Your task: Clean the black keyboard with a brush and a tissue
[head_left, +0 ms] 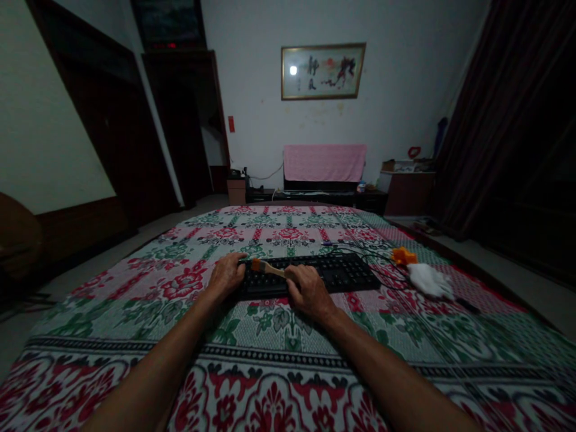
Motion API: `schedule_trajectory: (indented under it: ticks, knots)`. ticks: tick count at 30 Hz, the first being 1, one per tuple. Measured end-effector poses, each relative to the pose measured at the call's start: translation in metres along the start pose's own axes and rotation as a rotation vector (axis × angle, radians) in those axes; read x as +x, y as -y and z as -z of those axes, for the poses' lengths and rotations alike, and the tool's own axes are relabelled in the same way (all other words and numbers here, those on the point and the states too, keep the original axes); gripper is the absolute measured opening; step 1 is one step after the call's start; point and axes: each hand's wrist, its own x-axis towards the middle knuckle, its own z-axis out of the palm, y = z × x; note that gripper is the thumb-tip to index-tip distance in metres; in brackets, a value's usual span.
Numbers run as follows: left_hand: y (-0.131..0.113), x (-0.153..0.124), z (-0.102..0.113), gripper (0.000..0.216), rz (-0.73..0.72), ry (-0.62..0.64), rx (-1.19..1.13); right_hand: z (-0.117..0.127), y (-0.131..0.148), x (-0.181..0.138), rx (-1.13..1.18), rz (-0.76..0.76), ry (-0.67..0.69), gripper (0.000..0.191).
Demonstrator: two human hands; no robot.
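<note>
Black plastic keyboard lies flat on a red-and-green floral cloth, its long edge towards the person. The left hand curls closed over its left end, apparently pinning it against sliding. The right hand pinches a small wooden-handled brush, held low so the bristles slant onto the left keys. A white fluffy duster lies near the keyboard's right end, beside a black cable.

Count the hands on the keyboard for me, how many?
2. The left hand rests on the left end of the black keyboard; the right hand is at its front edge, holding a small brush.
</note>
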Motion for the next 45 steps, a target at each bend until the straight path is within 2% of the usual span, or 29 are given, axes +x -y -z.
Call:
schedule_trajectory:
  ticks: [4, 7, 10, 13, 18, 23, 27, 31, 34, 40, 45]
  knots:
    - [-0.002, 0.0, -0.004, 0.046, -0.253, -0.003, -0.12, 0.003, 0.002, 0.002, 0.101, -0.022, -0.031, 0.017]
    - [-0.005, 0.001, -0.004, 0.033, -0.383, 0.018, -0.152, 0.005, 0.005, 0.005, 0.192, -0.049, -0.063, 0.016]
    - [-0.009, 0.002, -0.001, 0.019, -0.442, 0.037, -0.166, 0.006, 0.007, 0.008, 0.327, -0.089, -0.1, 0.013]
    - [-0.013, 0.002, 0.001, 0.018, -0.472, 0.064, -0.203, 0.006, 0.009, 0.01, 0.425, -0.126, -0.111, 0.01]
    - [-0.024, 0.0, 0.002, 0.018, -0.507, 0.128, -0.206, 0.002, 0.01, 0.006, 0.467, -0.051, -0.052, 0.016]
    - [-0.033, -0.004, 0.003, 0.02, -0.499, 0.159, -0.204, -0.001, 0.008, 0.004, 0.438, 0.005, -0.06, 0.017]
    - [-0.036, -0.005, 0.002, 0.023, -0.482, 0.149, -0.226, 0.0, 0.007, 0.005, 0.433, -0.008, -0.079, 0.016]
    - [-0.027, -0.002, 0.0, 0.039, -0.342, 0.09, -0.171, 0.005, 0.005, 0.007, 0.388, -0.046, -0.133, 0.017]
    - [-0.016, 0.0, 0.002, 0.036, -0.217, 0.08, -0.053, 0.01, -0.004, 0.007, 0.362, -0.068, -0.212, 0.019]
    - [0.0, 0.001, 0.004, 0.036, -0.121, 0.161, 0.076, 0.03, -0.048, 0.006, 0.215, -0.184, -0.356, 0.024]
    - [0.004, 0.002, 0.001, 0.04, -0.125, 0.198, 0.083, 0.061, -0.106, -0.008, -0.032, -0.274, -0.353, 0.027]
